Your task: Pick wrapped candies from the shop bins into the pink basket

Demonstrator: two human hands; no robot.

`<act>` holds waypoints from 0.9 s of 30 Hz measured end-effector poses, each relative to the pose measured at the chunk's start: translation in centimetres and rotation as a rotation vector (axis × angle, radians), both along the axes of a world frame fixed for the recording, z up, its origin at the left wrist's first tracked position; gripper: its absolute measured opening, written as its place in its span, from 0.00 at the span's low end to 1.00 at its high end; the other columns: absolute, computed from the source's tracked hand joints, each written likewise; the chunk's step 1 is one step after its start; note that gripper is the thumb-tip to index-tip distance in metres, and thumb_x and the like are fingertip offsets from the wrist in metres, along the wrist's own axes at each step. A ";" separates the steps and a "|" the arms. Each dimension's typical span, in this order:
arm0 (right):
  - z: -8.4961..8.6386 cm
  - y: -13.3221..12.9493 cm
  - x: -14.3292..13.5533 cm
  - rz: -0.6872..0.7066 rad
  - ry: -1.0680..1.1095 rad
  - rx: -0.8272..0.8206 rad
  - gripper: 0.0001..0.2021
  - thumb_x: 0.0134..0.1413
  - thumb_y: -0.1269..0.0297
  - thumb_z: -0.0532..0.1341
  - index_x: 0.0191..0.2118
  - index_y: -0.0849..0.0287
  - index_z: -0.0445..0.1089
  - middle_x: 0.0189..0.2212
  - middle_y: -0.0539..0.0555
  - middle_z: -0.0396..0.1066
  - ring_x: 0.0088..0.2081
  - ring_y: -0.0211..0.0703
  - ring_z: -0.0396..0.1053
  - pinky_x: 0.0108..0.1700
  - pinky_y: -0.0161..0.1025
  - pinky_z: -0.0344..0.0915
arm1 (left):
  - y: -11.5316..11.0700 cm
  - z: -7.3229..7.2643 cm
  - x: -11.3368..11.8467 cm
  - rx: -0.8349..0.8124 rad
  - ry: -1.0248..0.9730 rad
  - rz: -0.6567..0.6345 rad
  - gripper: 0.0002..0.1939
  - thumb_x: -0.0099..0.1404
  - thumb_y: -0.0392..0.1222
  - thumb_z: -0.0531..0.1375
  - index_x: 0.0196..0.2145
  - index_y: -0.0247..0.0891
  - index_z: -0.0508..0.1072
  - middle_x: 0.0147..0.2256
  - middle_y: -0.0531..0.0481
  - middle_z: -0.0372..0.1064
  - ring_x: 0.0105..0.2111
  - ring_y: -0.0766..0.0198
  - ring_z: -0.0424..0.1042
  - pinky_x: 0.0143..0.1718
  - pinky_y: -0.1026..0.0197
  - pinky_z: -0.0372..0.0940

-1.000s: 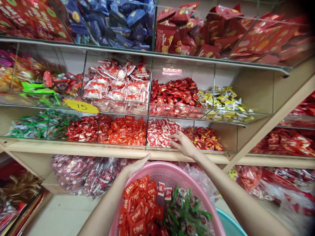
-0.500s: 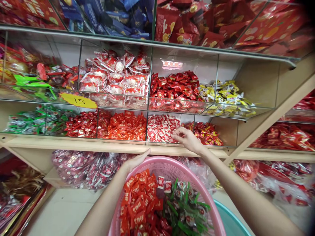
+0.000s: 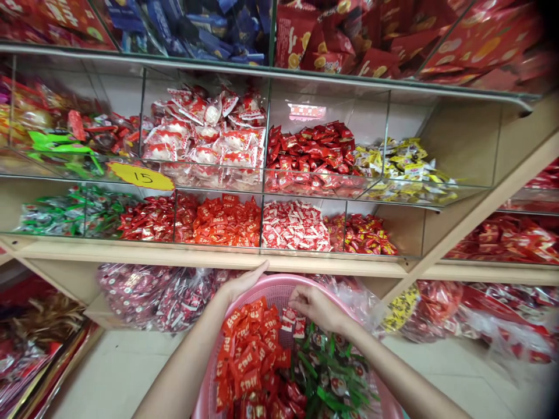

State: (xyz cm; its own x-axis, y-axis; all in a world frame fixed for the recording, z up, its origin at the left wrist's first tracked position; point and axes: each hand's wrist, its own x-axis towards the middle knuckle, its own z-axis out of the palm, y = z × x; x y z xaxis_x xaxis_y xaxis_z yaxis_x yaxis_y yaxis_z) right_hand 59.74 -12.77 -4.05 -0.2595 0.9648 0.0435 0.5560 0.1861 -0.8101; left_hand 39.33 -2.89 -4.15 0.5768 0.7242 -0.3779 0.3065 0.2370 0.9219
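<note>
A pink plastic basket (image 3: 208, 372) is tilted toward me below the shelf. My left hand (image 3: 242, 286) grips its far left rim, with the thumb pointing up near the shelf edge. Inside the basket lie orange-red wrapped candies (image 3: 248, 355), darker red ones (image 3: 271, 401) and clear-wrapped candies with green ends (image 3: 334, 372). My right hand (image 3: 318, 308) is inside the far part of the basket, fingers pinched together and pointing down. Directly below its fingertips are a few small white-and-red candies (image 3: 299, 327). Whatever the pinch holds is hidden.
Glass-fronted compartments hold wrapped candies, including a bin of white-and-red candies (image 3: 294, 227) and one of orange-red candies (image 3: 227, 221). A yellow price tag (image 3: 140, 176) reads 15. A wooden ledge (image 3: 209, 255) runs just beyond the basket. Bagged candies (image 3: 179, 299) lie beneath it.
My right hand has moved from the bin of white-and-red candies down into the basket. My left hand stays on the rim.
</note>
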 end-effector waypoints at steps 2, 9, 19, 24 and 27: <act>-1.9 0.4 0.0 -0.007 -0.030 -0.050 0.05 0.51 0.65 0.57 0.27 0.60 0.65 0.23 0.48 0.66 0.25 0.36 0.61 0.28 0.32 0.57 | 0.1 -0.1 0.0 -0.065 -0.004 -0.027 0.38 0.53 0.69 0.49 0.46 0.34 0.73 0.40 0.42 0.75 0.41 0.50 0.72 0.43 0.54 0.63; -1.1 0.1 0.0 -0.005 -0.111 -0.029 0.06 0.51 0.65 0.57 0.26 0.59 0.66 0.21 0.48 0.66 0.24 0.36 0.61 0.26 0.32 0.55 | 0.2 -0.2 -0.1 0.025 0.002 0.043 0.37 0.54 0.67 0.51 0.51 0.36 0.69 0.49 0.43 0.69 0.51 0.49 0.65 0.50 0.54 0.58; 9.3 4.5 2.7 -0.169 -0.303 0.531 0.10 0.57 0.70 0.50 0.40 0.59 0.68 0.36 0.54 0.68 0.38 0.40 0.65 0.41 0.37 0.60 | -0.1 0.3 0.1 0.092 0.026 0.067 0.40 0.55 0.66 0.50 0.56 0.35 0.62 0.57 0.44 0.58 0.59 0.50 0.52 0.57 0.53 0.51; 10.0 7.0 3.1 -0.089 -0.687 0.577 0.18 0.55 0.75 0.51 0.49 0.55 0.66 0.41 0.57 0.63 0.42 0.43 0.62 0.41 0.37 0.59 | -0.2 0.5 0.0 0.079 0.033 0.048 0.39 0.56 0.66 0.49 0.55 0.36 0.63 0.55 0.44 0.60 0.58 0.51 0.55 0.56 0.54 0.53; 10.0 7.6 2.8 -0.013 -0.818 0.592 0.19 0.54 0.74 0.52 0.51 0.55 0.65 0.40 0.57 0.61 0.42 0.44 0.60 0.42 0.38 0.58 | -0.1 0.3 0.0 0.084 0.035 0.044 0.38 0.56 0.66 0.49 0.55 0.36 0.63 0.55 0.44 0.61 0.58 0.51 0.55 0.56 0.54 0.53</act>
State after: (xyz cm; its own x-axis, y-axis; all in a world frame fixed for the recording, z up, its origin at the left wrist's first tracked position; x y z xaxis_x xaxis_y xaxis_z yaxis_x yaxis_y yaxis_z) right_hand 62.50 -5.19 5.99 -0.4135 0.8486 0.3299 0.9045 0.4243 0.0421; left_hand 39.31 -2.94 -3.82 0.5315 0.7783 -0.3343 0.3297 0.1734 0.9280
